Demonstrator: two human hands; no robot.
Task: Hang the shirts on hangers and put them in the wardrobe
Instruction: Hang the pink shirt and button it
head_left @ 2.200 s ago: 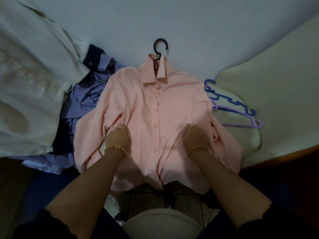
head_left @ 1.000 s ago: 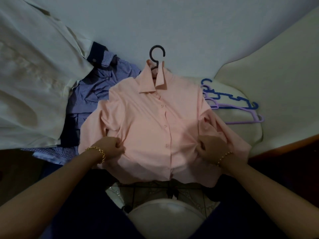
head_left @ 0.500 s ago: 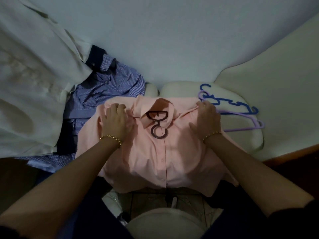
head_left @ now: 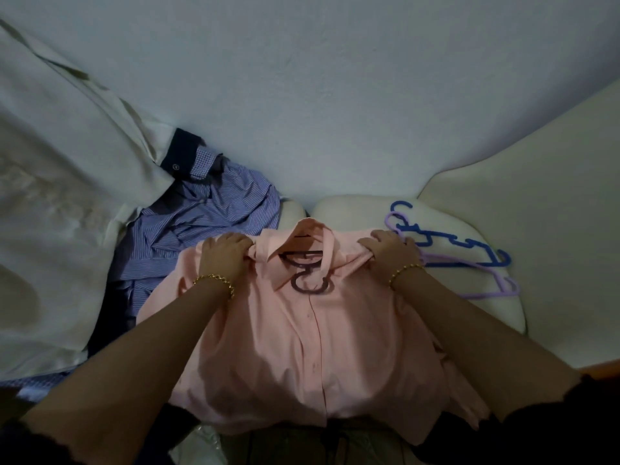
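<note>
- Your pink shirt (head_left: 312, 347) lies buttoned, front up, at centre, the hook of its dark hanger (head_left: 307, 280) resting below the collar (striped shirt (head_left: 208, 209) at 10 o'clock).
- Your left hand (head_left: 224, 253) grips the shoulder at 11 o'clock and your right hand (head_left: 389, 253) the one at 1 o'clock, fingers curled into cloth.

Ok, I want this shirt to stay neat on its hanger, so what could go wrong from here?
1. Both the left hand and right hand grip the pink shirt by its shoulders, while the dark hanger hook lies flat on its front; lifted so, the hanger could slip out.
2. The right hand is right beside the spare hangers, which might snag the sleeve.
</note>
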